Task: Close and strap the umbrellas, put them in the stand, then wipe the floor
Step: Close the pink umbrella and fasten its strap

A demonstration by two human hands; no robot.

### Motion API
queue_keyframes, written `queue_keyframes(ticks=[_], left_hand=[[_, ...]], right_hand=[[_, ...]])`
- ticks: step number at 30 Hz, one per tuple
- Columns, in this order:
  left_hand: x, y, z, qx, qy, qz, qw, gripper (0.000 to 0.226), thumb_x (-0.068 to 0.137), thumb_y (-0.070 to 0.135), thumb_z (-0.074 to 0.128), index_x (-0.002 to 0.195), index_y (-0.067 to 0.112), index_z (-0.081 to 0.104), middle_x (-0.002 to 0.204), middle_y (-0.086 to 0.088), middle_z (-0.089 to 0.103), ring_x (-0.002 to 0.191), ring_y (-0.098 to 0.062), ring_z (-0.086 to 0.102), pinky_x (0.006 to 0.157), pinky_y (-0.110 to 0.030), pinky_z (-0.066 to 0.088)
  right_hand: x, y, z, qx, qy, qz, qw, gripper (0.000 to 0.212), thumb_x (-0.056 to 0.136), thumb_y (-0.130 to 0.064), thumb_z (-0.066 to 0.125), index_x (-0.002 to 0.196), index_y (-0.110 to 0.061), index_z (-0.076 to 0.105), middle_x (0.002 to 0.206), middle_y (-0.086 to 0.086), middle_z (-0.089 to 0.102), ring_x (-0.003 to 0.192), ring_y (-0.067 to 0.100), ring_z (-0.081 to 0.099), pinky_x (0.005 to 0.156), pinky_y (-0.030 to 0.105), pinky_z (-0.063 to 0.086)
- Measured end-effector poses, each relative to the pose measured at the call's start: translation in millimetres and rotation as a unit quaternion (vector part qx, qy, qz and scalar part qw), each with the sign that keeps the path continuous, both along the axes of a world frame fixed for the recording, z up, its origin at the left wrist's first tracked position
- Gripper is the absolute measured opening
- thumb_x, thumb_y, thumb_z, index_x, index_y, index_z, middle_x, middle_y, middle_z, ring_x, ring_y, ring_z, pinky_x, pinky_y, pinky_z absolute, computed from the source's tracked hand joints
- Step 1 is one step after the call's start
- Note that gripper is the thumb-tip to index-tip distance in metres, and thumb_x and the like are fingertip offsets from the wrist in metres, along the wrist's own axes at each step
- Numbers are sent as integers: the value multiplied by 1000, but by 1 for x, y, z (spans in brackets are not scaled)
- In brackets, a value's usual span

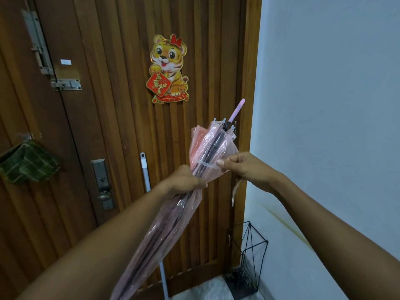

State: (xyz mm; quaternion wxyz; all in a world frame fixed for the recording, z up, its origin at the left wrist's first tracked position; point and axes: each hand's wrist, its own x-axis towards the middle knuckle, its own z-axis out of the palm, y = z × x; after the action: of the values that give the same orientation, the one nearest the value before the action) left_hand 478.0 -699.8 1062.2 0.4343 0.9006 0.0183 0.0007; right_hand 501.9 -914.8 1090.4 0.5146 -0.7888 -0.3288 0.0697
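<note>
- In front of the wooden door, 1 closed pink transparent umbrella was held tilted, running from the bottom edge of the view up and to the right.
- The umbrella's pink rod end pointed upward, toward the door's right edge, with the rib tips clustered just below it.
- The left hand gripped the gathered canopy about midway along its visible length; its fingers were curled tight around the folds, with no gap between them.
- The right hand was just beside the canopy on its right side. Its thumb and forefinger were pressed together, pinching the end of the pale strap.
- The strap lay across the canopy just above the left hand.
- The remaining fingers of the right hand were curled under the palm; whether they held anything could not be told.
- A thin pale cord hung down below the right hand.
- The black wire umbrella stand stood on the floor in the corner between door and white wall, well below both hands.
- A white mop handle leaned against the door behind the left forearm.
- A tiger decoration was fixed to the door, and a green checked cloth hung at the left.
</note>
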Motion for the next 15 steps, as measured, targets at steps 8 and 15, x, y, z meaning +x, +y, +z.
queue_keyframes(ticks=[8,15], left_hand=[[-9,3,6,-75,8,-33,997,33,82,19,76,111,10,62,95,-13,68,86,-25,70,79,-37,60],[-9,5,6,-92,12,-47,995,29,83,18,76,107,15,60,96,-12,67,86,-24,69,83,-39,58]], right_hand=[[6,-4,-4,26,29,-15,999,27,94,-37,67,72,-22,73,59,-3,56,47,6,44,46,16,36],[7,-5,-5,27,-3,-67,997,24,92,-29,71,101,-8,79,69,-4,71,55,-7,60,57,10,37]])
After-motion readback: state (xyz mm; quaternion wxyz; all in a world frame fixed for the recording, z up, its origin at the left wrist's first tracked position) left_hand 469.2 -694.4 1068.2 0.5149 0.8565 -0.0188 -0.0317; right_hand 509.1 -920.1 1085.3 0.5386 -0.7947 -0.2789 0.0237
